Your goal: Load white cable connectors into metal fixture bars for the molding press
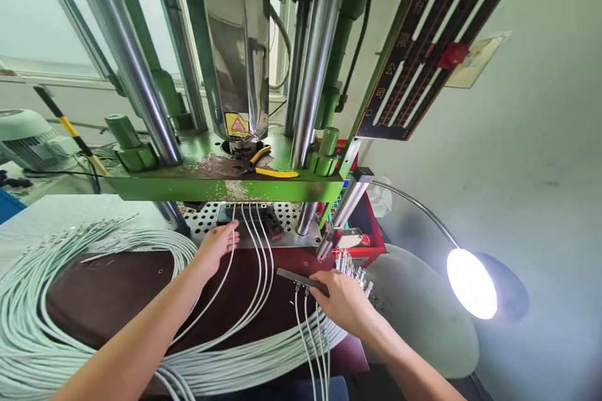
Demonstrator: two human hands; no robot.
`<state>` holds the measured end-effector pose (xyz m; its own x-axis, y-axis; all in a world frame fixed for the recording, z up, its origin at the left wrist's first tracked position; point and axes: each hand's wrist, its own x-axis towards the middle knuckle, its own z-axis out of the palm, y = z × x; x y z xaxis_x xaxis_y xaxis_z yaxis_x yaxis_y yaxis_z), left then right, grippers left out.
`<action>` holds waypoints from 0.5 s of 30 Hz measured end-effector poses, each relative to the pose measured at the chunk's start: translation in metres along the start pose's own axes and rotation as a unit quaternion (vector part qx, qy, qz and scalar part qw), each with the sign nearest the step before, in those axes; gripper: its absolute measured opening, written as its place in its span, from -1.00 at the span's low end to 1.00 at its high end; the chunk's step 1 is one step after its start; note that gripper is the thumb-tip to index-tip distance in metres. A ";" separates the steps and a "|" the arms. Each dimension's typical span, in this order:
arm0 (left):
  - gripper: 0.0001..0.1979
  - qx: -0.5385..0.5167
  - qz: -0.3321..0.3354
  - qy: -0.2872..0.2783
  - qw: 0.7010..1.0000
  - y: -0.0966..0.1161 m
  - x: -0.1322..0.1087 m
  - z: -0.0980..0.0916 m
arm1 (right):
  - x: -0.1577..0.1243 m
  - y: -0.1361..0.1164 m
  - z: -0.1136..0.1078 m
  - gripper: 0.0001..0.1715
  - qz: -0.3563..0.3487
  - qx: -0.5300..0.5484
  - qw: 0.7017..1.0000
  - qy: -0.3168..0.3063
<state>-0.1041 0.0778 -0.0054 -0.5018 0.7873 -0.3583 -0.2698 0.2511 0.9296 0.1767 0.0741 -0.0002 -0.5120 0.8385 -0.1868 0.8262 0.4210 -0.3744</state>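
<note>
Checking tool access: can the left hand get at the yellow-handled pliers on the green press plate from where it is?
Probably yes. The left hand is at the mould under the green plate; the pliers lie on top near the front edge, between the steel columns, nothing covering them.

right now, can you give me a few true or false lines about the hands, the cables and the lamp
1. The left hand reaches toward the mould under the green press plate. True.
2. The right hand holds a dark bar with white cables hanging from it. True.
3. The lamp is switched off. False: it glows brightly.
4. The yellow-handled pliers are in the left hand. False: they lie on the press plate.
5. The loose cable bundle lies right of the hands. False: it is on the left.
</note>
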 end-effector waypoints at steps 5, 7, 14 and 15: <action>-0.80 -0.067 -0.118 -0.163 0.977 -0.012 0.016 0.020 | -0.005 -0.001 0.004 -0.66 -0.019 -0.017 1.000 0.004; -0.83 -0.095 -0.128 -0.196 0.967 -0.014 0.019 0.020 | -0.001 -0.004 -0.001 -0.65 -0.029 0.001 1.000 -0.010; -0.91 -0.157 -0.133 -0.230 0.951 -0.015 0.035 0.028 | 0.077 -0.053 -0.027 -0.62 -0.071 -0.066 0.994 0.048; -0.91 -0.166 -0.134 -0.230 0.950 -0.015 0.037 0.029 | 0.095 -0.061 -0.027 -0.63 -0.068 -0.104 0.991 0.056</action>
<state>-0.0946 0.1196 -0.0304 0.0119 0.9019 -0.4317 -0.6194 0.3456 0.7049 0.0841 0.1373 0.0294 -0.6026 0.7970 -0.0403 0.7876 0.5857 -0.1916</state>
